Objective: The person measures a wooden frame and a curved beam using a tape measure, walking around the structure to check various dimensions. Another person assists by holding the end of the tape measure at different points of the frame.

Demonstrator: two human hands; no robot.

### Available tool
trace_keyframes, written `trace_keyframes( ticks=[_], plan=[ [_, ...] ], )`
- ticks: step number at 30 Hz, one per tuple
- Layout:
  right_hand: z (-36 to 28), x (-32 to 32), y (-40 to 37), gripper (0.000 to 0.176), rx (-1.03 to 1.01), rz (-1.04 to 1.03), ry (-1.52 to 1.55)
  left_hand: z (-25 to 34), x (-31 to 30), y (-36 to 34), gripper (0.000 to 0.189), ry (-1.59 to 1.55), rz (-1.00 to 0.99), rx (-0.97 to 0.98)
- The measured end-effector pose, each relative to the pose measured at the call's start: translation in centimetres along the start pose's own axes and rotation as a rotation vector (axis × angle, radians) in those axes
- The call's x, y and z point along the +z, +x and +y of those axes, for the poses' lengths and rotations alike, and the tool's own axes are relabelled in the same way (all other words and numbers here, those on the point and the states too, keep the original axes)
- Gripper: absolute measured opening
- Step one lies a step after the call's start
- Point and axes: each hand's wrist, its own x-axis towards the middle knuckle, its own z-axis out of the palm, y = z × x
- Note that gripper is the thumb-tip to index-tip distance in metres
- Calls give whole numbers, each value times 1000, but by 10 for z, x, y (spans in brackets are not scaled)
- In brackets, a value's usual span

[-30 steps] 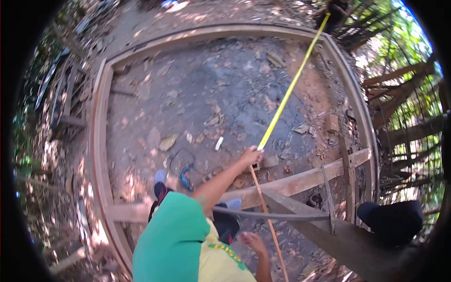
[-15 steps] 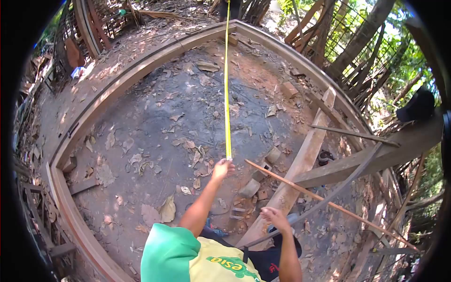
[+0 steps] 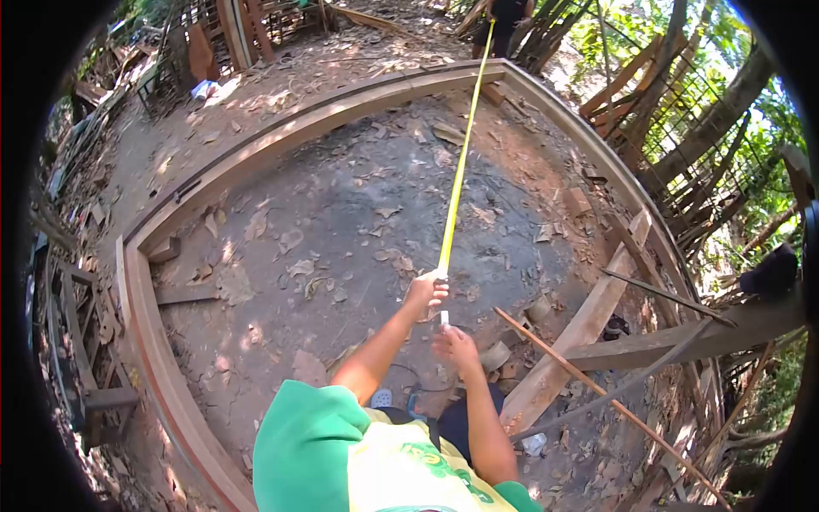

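Note:
A yellow measuring tape stretches taut across the wooden frame, from a person at the far side down to me. My left hand is closed around it near its close end. Below that hand a short pale end of the tape shows. My right hand is closed at this pale end, fingers bent against it; the exact grip is partly hidden. Both hands are above the bare ground inside the frame, left of a long thin wooden strip.
The wooden frame of heavy beams surrounds me. A wide plank and a thick beam lie at the right, with brick pieces nearby. Dry leaves litter the ground. Another person stands beyond the far corner, by fencing and trees.
My right hand has come up and left from near the plank to the tape's end. My left hand stays closed on the tape. The view has turned left, and the far person shows more.

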Motion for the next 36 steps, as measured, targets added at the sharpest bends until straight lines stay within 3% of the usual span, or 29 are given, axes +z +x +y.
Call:
trace_keyframes(
  ticks=[5,9,11,13,15,17,20,21,22,23,24,26,27,30,33,36],
  plan=[
    [8,22,19,41,24,-25,-27,22,-41,10,32,47,1,28],
    [59,12,45,41,178,28,60,39,-77,25,36,121,22,32],
    [89,5,69,40,349,95,-61,63,-90,17,38,202,53,19],
    [146,-11,116,34,302,38,-194,86,-106,19,40,229,54,15],
    [159,-23,159,43,269,-89,-591,101,-129,30,43,275,23,-39],
    [154,-41,236,49,388,-278,-1093,127,-139,39,42,295,-36,-120],
    [87,-26,332,42,-469,-281,-1382,163,-156,47,32,118,-180,-253],
    [83,-26,393,37,-547,-185,-1769,180,-156,41,31,69,-233,-233],
    [44,-8,410,19,-466,80,-1232,202,-146,34,29,4,-291,-214],
    [-5,19,418,23,-144,172,-459,219,-134,28,28,-73,-348,-196],
    [-84,49,385,29,-99,114,-417,232,-125,26,28,-164,-412,-179],
    [-147,81,383,35,-189,85,-299,259,-111,26,27,-340,-533,-133],
    [-165,95,374,35,-285,81,-251,268,-106,29,27,-358,-595,-113],
    [-177,116,357,36,-284,116,-127,300,-78,31,27,-426,-803,-145],
    [-130,113,336,38,-332,368,-441,319,-48,41,27,-435,-1038,-204],
    [19,90,337,38,-156,604,-585,332,-11,45,30,-519,-1227,-320]
  ],
)
